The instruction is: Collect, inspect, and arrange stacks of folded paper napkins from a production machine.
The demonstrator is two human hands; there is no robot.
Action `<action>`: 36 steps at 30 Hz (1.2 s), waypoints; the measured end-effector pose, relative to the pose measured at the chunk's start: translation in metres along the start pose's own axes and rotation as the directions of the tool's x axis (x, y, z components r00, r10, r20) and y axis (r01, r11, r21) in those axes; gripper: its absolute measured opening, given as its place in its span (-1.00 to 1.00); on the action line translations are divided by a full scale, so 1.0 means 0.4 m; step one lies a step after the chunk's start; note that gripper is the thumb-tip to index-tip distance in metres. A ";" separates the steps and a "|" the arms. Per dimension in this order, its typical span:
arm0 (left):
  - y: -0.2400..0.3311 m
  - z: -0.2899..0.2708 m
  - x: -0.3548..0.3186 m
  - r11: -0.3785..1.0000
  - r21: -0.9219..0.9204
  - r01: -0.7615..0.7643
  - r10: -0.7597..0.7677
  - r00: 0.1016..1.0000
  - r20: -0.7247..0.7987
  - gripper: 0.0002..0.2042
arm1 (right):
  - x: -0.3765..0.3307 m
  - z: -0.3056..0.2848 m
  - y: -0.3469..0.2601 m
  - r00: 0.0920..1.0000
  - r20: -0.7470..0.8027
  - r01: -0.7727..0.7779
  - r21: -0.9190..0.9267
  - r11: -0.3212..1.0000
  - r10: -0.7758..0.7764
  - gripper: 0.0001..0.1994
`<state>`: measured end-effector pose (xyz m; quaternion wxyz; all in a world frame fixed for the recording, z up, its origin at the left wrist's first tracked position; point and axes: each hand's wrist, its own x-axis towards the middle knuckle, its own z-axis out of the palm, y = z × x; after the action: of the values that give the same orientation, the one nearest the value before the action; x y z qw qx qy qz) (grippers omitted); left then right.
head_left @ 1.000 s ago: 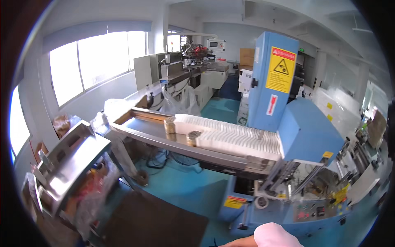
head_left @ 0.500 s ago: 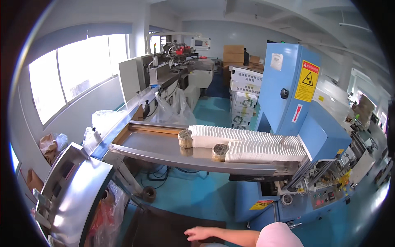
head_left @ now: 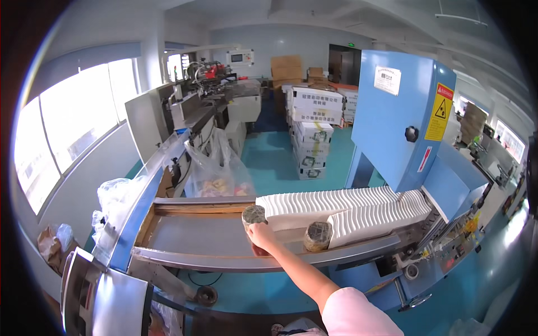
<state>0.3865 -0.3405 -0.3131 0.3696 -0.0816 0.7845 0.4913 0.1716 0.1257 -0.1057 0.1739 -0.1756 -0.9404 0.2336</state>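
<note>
My right hand [head_left: 259, 234] reaches across the metal trough [head_left: 190, 234] and is closed on a tape-wrapped round block [head_left: 255, 215], which stands at the left end of the far row of white, wavy-edged pieces [head_left: 325, 203]. The fingertips are partly hidden against the block. A second tape-wrapped block [head_left: 318, 236] stands untouched at the left end of the near row of white pieces [head_left: 381, 219]. Both rows lie side by side and run right, under the blue machine housing [head_left: 386, 123]. My left hand is out of view.
A bent metal guard [head_left: 115, 302] stands at lower left. Clear plastic bags [head_left: 218, 171] hang beyond the trough. Stacked white cartons [head_left: 314, 134] stand on the teal floor behind. A lever handle [head_left: 419, 301] sticks out from the machine at lower right.
My right hand has moved up and forward from below the trough to the far block, now gripping it. The view has shifted closer to the trough and turned right.
</note>
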 end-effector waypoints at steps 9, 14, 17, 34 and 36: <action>0.371 -0.052 0.081 0.872 -0.463 -0.156 0.229 0.968 0.104 -0.50 | -0.013 -0.137 -0.022 0.979 0.184 -0.006 -0.405 0.914 0.088 -0.72; 0.515 -0.016 0.194 0.937 -0.257 -0.237 0.325 0.859 0.394 -0.65 | -0.129 -0.218 0.127 0.976 0.155 -0.026 -0.608 0.793 0.152 -0.77; 0.638 -0.014 0.183 0.929 -0.115 -0.351 0.340 0.692 0.637 -0.64 | -0.149 -0.230 0.082 0.978 0.192 0.054 -0.598 0.800 0.077 -0.75; 1.525 -0.286 -0.125 0.077 -0.978 0.192 0.827 -0.561 -0.045 -0.85 | 0.180 0.554 -0.497 0.868 0.221 0.314 0.452 0.835 -0.445 -0.71; 1.551 -0.292 -0.104 0.081 -0.968 0.239 0.834 -0.548 -0.065 -0.90 | 0.231 0.420 -0.545 0.823 0.403 0.296 0.295 0.908 -0.399 -0.71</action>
<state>0.0530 -0.1348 0.1834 0.3327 0.6032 -0.1894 0.6997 -0.0324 -0.0807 -0.1135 0.0071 0.0797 -0.9391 0.3343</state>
